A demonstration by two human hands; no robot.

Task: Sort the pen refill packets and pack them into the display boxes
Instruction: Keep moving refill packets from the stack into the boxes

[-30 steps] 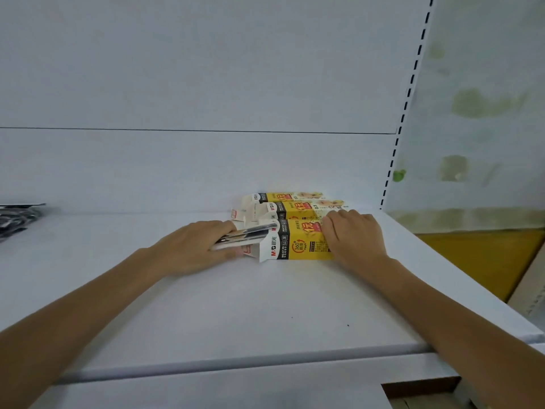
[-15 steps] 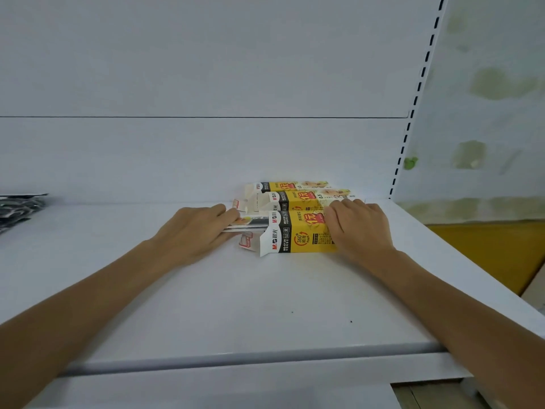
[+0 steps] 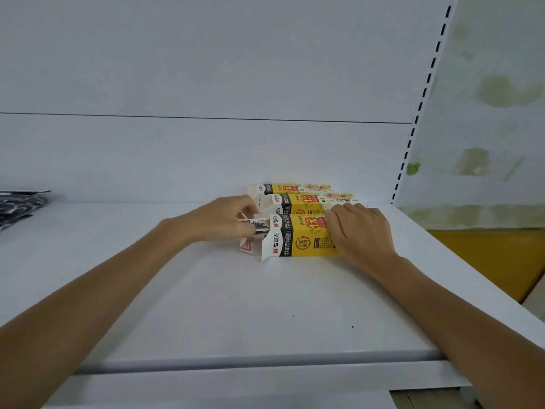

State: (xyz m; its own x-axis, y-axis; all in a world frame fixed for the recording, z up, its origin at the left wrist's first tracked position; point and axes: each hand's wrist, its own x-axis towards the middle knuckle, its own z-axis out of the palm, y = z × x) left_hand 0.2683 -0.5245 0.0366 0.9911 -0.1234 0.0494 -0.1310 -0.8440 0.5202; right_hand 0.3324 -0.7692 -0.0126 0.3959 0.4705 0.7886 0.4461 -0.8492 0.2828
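Note:
Three yellow, black and white display boxes lie side by side on the white shelf (image 3: 236, 305), open ends to the left. My right hand (image 3: 361, 233) rests on the right part of the nearest box (image 3: 300, 239), fingers curled over its top edge. My left hand (image 3: 224, 221) pinches the end of a refill packet (image 3: 259, 226) that sticks out of that box's open left end. The box's white flap (image 3: 247, 246) hangs open below the packet. The middle box (image 3: 303, 202) and the far box (image 3: 290, 188) lie behind, against the back panel.
A pile of dark refill packets (image 3: 20, 206) lies at the far left of the shelf. A slotted shelf upright (image 3: 413, 134) runs up on the right, with a stained wall beyond it. The shelf's front edge (image 3: 236, 360) is close to me.
My left hand has pushed the packet further right into the nearest box, so less of it shows. My right hand has stayed on the box.

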